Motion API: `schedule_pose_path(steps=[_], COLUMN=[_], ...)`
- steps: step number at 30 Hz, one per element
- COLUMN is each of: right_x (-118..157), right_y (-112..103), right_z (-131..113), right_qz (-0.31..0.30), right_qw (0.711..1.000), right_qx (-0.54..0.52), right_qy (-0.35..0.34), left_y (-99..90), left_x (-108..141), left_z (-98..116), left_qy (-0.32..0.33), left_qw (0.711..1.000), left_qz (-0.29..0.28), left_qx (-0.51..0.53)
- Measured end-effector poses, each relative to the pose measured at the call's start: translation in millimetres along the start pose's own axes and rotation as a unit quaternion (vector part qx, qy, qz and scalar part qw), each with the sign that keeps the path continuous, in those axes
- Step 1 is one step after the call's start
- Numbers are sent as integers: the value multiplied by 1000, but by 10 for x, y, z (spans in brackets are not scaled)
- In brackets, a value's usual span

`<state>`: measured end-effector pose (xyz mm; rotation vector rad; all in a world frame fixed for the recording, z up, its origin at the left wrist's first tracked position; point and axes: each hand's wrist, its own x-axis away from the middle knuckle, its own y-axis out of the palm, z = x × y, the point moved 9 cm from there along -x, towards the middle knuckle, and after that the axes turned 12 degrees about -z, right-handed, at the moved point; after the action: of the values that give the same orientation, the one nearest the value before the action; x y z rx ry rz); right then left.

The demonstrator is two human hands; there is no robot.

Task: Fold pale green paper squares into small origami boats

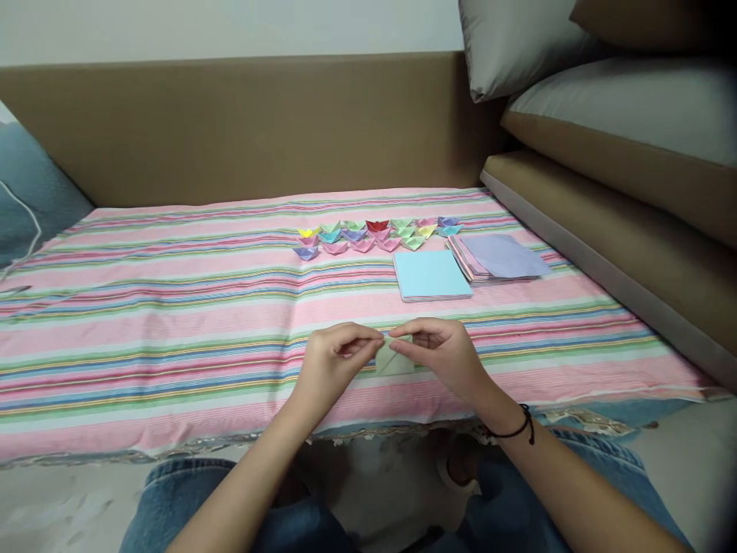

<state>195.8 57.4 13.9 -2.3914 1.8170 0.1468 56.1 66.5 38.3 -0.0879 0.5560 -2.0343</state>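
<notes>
A small pale green folded paper (396, 361) is held up near the front edge of the striped cloth, with a crease running across it. My left hand (339, 349) pinches its upper left edge between thumb and fingertips. On the other side, my right hand (441, 349) grips the upper right part the same way, its fingertips almost meeting those of the left. Beyond my hands lies a stack of light blue square paper (433, 274). Several folded paper boats (377, 226) in many colours sit in rows farther back.
A looser pile of paper with a lilac sheet (507, 256) on top lies right of the blue stack. The pink striped cloth (173, 330) covers the surface. A brown backrest (259, 130) stands behind, and stacked cushions (622, 138) rise at the right.
</notes>
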Motion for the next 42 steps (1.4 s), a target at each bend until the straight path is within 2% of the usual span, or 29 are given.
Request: schedule_pose_path(steps=[4, 12, 15, 17, 22, 26, 34, 42], right_x=[-2, -1, -3, -13, -43, -40, -26, -26], right_y=[-5, -23, -35, -32, 49, 14, 9, 57], right_z=[4, 9, 48, 71, 91, 82, 24, -28], right_qz=[-4, 7, 6, -8, -90, -82, -56, -68], right_qw=[1000, 999, 999, 1000, 993, 995, 998, 998], right_qx=[17, 45, 35, 13, -55, -50, -14, -10], right_qy=[-1, 0, 12, 23, 48, 40, 16, 3], left_y=[27, 71, 79, 90, 71, 74, 120, 58], left_x=[5, -6, -12, -16, -25, -19, 12, 6], left_z=[-71, -84, -131, -193, -265, -254, -295, -226], left_qy=[-22, -23, -40, -64, -96, -103, -122, -97], left_qw=[999, 998, 996, 991, 979, 974, 967, 981], left_qz=[-7, -24, -23, -25, -27, -35, -45, -27], left_qx=[45, 46, 77, 119, 179, 199, 218, 163])
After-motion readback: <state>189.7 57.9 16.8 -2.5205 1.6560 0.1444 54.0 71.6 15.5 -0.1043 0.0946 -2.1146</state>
